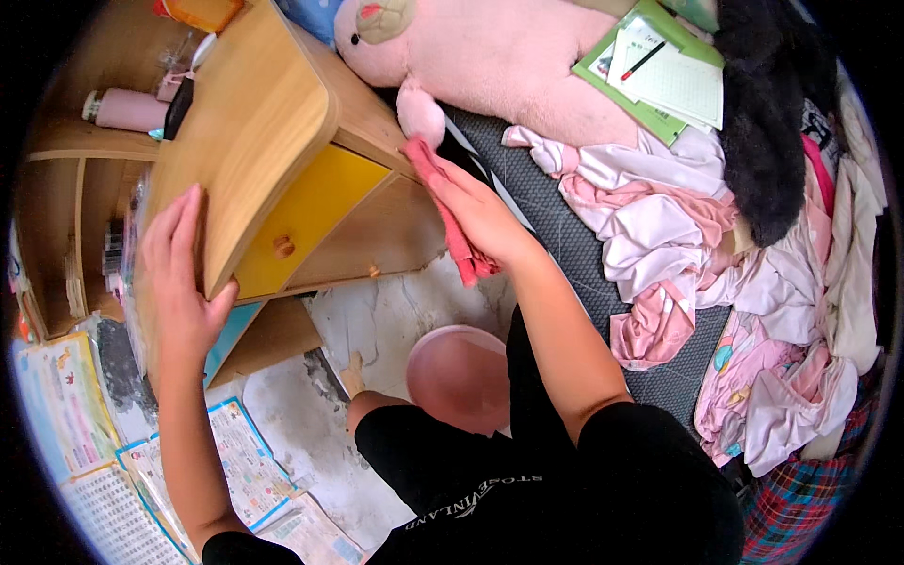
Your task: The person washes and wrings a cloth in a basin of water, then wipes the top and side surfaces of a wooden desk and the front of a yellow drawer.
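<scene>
Our right hand (485,218) has its fingers closed around a pink cloth (450,218), pressing it against the side of the wooden bedside cabinet (282,122) near its back corner, while our left hand (184,273) lies flat with fingers spread open on the cabinet's curved front edge, gripping nothing. The cabinet's yellow drawer (306,217) sits between our two hands, and a pink basin (461,377) stands on the floor below, by our knees. Beyond the cloth lie a pink plush toy (490,56), crumpled pink clothes (659,235) on the bed and printed sheets (235,461) on the floor under our left forearm.
</scene>
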A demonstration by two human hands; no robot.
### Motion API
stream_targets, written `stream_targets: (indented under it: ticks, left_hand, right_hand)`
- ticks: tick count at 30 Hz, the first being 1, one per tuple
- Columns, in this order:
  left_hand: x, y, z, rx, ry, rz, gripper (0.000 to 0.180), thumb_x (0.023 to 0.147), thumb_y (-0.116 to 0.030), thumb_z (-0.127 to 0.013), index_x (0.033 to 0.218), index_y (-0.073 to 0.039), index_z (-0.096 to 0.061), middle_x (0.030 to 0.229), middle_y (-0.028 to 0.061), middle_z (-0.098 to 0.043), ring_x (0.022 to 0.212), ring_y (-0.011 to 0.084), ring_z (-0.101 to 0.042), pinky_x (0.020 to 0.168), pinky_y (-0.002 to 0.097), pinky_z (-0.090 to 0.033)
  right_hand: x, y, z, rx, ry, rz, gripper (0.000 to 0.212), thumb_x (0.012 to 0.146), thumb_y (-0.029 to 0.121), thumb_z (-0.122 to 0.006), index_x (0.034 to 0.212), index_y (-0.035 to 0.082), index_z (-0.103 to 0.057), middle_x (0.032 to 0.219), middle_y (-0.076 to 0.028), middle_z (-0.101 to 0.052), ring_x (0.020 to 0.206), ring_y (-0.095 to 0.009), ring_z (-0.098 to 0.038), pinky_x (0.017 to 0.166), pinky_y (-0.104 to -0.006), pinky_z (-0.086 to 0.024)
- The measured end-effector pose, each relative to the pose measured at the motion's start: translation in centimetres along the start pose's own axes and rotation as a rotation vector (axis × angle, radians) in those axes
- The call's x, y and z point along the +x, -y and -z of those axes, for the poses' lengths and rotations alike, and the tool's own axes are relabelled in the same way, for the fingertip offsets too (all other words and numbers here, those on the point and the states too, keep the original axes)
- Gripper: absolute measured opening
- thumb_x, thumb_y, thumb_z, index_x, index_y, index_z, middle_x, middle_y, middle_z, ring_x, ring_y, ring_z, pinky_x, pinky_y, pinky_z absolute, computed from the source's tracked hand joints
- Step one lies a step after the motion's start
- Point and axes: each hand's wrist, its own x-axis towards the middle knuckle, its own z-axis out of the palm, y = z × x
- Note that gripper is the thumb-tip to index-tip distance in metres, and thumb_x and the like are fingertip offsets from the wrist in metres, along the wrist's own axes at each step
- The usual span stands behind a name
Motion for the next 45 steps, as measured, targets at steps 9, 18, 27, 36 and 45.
stream_targets:
  ticks: [9,18,27,36,45]
  left_hand:
    - [0.1,-0.4,-0.3,-0.053,0.012,0.002,0.106,0.059,-0.002,-0.077,0.162,-0.010,-0.049,0.155,0.0165,-0.054,0.143,0.0403,-0.049,0.125,0.0500,-0.035]
    - [-0.5,-0.4,-0.1,-0.083,0.035,0.019,0.105,0.058,-0.003,-0.072,0.161,-0.008,-0.050,0.155,0.0175,-0.054,0.143,0.0413,-0.049,0.125,0.0509,-0.034]
    - [-0.3,0.3,-0.6,-0.077,0.030,-0.006,0.101,0.060,-0.005,-0.069,0.159,-0.005,-0.051,0.155,0.0169,-0.055,0.141,0.0406,-0.050,0.124,0.0508,-0.035]
    - [0.4,0.8,-0.5,-0.052,0.051,-0.052,0.098,0.061,-0.009,-0.066,0.157,-0.002,-0.051,0.157,0.0181,-0.055,0.141,0.0404,-0.052,0.124,0.0507,-0.033]
    - [-0.8,1.0,-0.5,-0.085,0.098,0.014,0.097,0.061,-0.015,-0.072,0.155,0.000,-0.054,0.154,0.0200,-0.056,0.138,0.0422,-0.053,0.122,0.0529,-0.038]
  right_hand:
    - [6.3,14.8,-1.2,0.173,0.270,-0.172,0.063,0.115,0.046,-0.045,0.169,0.014,-0.039,0.107,-0.007,-0.073,0.088,-0.010,-0.068,0.074,-0.0262,-0.054]
    - [12.2,12.6,-4.4,0.234,0.235,0.300,0.057,0.113,0.036,-0.051,0.162,0.007,-0.046,0.149,-0.008,-0.062,0.130,-0.015,-0.059,0.112,-0.0323,-0.046]
    - [15.4,2.5,-3.7,0.131,0.170,-0.077,0.068,0.113,0.038,-0.049,0.170,0.003,-0.034,0.171,-0.013,-0.044,0.154,-0.019,-0.044,0.126,-0.0291,-0.030]
    - [20.0,-5.1,-2.7,0.441,0.256,-0.131,0.064,0.115,0.035,-0.047,0.171,0.005,-0.034,0.175,-0.011,-0.037,0.159,-0.019,-0.038,0.128,-0.0309,-0.028]
    - [25.7,5.2,-7.8,0.223,0.209,0.385,0.070,0.114,0.040,-0.045,0.169,0.000,-0.031,0.175,-0.017,-0.036,0.163,-0.029,-0.033,0.131,-0.0363,-0.026]
